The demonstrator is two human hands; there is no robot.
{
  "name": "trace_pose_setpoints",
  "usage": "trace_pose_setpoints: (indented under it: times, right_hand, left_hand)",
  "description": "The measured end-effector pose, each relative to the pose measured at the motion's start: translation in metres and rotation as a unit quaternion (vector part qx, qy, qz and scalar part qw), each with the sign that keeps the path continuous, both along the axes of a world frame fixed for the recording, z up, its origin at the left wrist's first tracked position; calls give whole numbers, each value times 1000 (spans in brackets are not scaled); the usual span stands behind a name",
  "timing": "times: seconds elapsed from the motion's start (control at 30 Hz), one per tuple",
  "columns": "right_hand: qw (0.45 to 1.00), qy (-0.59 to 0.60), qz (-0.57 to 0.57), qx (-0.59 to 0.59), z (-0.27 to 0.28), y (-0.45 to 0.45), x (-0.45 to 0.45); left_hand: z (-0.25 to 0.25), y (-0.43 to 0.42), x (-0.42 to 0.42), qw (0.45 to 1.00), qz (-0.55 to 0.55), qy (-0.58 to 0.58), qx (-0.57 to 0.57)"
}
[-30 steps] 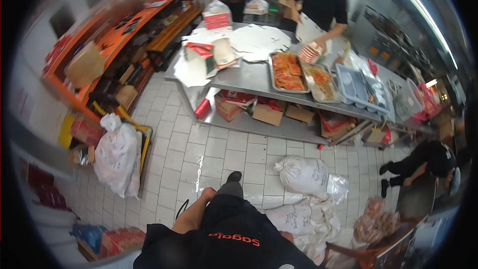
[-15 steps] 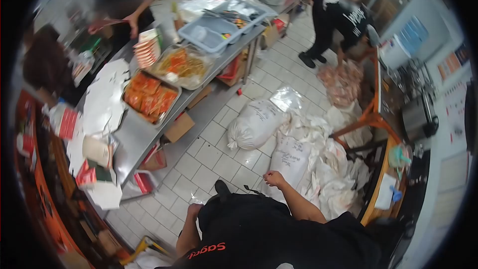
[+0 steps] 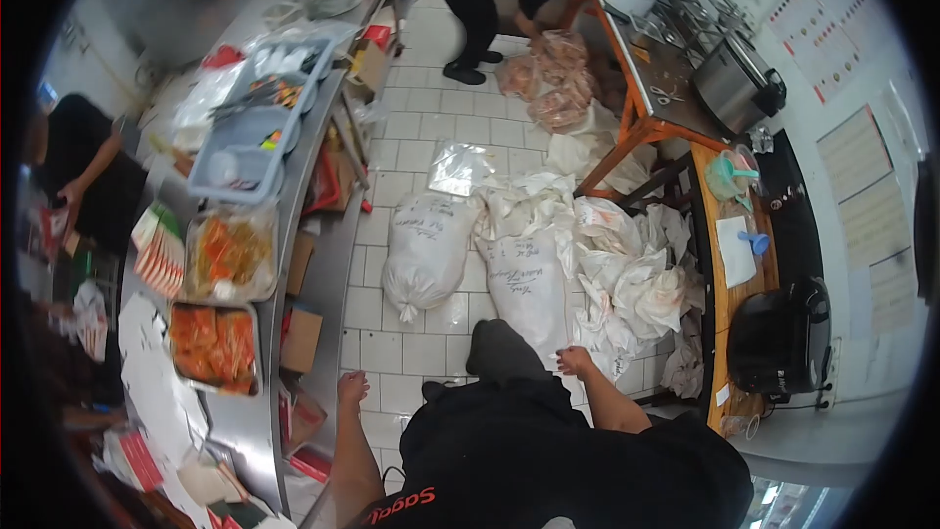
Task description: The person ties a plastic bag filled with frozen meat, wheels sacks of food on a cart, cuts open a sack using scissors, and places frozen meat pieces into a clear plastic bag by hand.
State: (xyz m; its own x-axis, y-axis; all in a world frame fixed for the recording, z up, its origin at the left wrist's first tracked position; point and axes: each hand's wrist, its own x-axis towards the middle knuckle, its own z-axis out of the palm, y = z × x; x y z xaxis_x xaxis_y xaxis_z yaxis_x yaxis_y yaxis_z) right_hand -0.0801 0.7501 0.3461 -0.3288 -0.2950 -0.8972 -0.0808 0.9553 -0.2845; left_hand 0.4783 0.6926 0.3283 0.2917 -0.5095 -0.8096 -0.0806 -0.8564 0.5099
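Note:
My left hand (image 3: 352, 388) hangs beside the steel table, fingers loosely curled and apart, with nothing visible in it. My right hand (image 3: 574, 361) is held low with its fingers loosely bent; no held object shows. Nearest to it is a long white sack (image 3: 529, 284) with handwriting, lying on the tiles. A second tied white sack (image 3: 426, 250), also written on, lies to its left. Crumpled white bags (image 3: 636, 274) are heaped to the right, and a clear flat plastic packet (image 3: 460, 168) lies beyond the sacks.
At left, a steel table (image 3: 328, 118) carries a tray of orange-red packets (image 3: 213, 348) and blue-grey bins (image 3: 240, 152). Ahead, a co-worker (image 3: 490, 0) bends over clear bags of pinkish contents (image 3: 553, 78). An orange-framed table (image 3: 636, 88) and a wooden counter (image 3: 729, 333) line the right.
My view has turned right and I have moved nearer the sacks. My left hand now hangs farther out from my body. The co-worker ahead still bends over the bags.

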Motion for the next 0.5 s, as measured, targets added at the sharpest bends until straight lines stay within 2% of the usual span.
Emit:
trace_pose_setpoints:
  times: [0.1,0.13,0.17,0.23,0.27,0.33,0.37,0.4,0.43,0.47,0.5]
  right_hand:
    - [997,40,9,73,-9,-5,1]
    - [996,32,-5,80,-42,-3,-6]
    - [980,52,194,7,-90,3,-17]
    - [890,130,435,-40,-88,-36,-14]
    - [896,125,424,-34,-85,-50,-16]
    - [918,165,332,-138,-79,-86,-37]
    - [924,169,316,-134,-72,-104,-49]
    - [957,120,251,-78,-63,-124,-64]
    - [979,71,189,-26,-49,-148,-82]
    - [997,-41,-54,-39,-16,-173,-93]
    - [990,-26,-115,-74,-3,-194,-107]
  left_hand:
    - [-1,-39,-32,1000,-16,16,7]
    - [-1,-47,-46,1000,-11,20,7]
    - [-2,-53,-61,999,-23,23,21]
    - [-8,-62,-95,997,-43,42,55]
    - [-9,-69,-112,994,-53,58,73]
    - [0,-92,-159,984,-105,27,145]
    - [0,-108,-178,976,-163,28,140]
    - [0,-122,-195,966,-218,29,136]
    - [4,-144,-214,940,-321,-15,113]
    - [-3,-167,-228,938,-328,-13,112]
    - [-16,-192,-239,954,-288,29,76]
